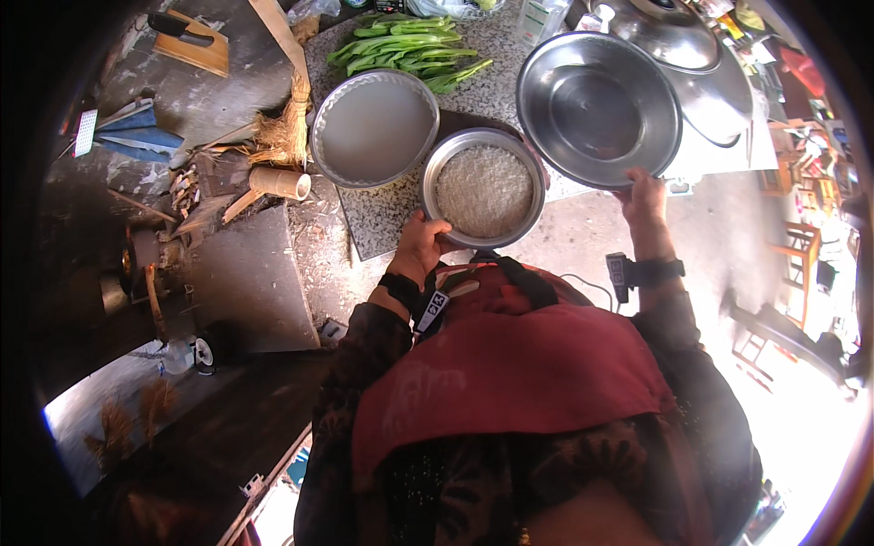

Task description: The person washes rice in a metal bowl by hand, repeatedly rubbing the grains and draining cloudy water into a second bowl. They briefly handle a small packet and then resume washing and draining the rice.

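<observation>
My left hand grips the near left rim of a round metal bowl, which holds what looks like white rice grains. In my right hand is the near rim of a wider, deep stainless steel basin, its inside showing no contents. A basin with a scalloped rim, with cloudy liquid in it, stands left of the rice bowl. Leafy green vegetables lie behind these on the speckled stone counter.
Metal lids are at the far right of the counter. A straw brush and a bamboo tube lie to the left. At the upper left, a cleaver rests on a wooden board. Wooden chairs stand farther right.
</observation>
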`<state>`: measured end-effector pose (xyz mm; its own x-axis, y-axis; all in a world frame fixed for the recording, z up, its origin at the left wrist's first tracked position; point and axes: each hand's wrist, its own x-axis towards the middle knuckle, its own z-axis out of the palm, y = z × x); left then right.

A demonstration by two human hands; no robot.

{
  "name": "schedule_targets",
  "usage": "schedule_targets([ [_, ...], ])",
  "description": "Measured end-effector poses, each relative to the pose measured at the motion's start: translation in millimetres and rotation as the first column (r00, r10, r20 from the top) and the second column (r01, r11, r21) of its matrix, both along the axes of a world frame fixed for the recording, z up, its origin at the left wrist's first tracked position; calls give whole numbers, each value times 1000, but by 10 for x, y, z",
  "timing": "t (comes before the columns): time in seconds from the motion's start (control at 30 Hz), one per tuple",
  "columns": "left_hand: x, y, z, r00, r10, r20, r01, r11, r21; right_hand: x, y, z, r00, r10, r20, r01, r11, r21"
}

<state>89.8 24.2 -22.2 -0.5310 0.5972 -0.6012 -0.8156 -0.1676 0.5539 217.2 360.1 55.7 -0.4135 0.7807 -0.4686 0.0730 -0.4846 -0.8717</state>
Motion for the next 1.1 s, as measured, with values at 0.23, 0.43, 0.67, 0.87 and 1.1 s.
schedule_targets([
  [0.23,0,57,42,997,-51,-59,49,998,-29,144,-122,75,993,-1,116,-12,995,104],
  [0.43,26,67,53,998,-7,-59,3,999,-53,168,-261,107,994,30,107,-50,981,189],
  [0.67,-7,57,-34,999,-12,-37,12,1000,-10,185,-234,67,997,55,56,-70,951,301],
  [0.87,-3,50,-68,1000,-3,-19,3,1000,-1,208,-187,60,996,54,78,-77,940,332],
  [1.1,-9,58,-62,1000,9,-20,-9,1000,18,226,-168,76,994,107,-9,-98,933,346],
])
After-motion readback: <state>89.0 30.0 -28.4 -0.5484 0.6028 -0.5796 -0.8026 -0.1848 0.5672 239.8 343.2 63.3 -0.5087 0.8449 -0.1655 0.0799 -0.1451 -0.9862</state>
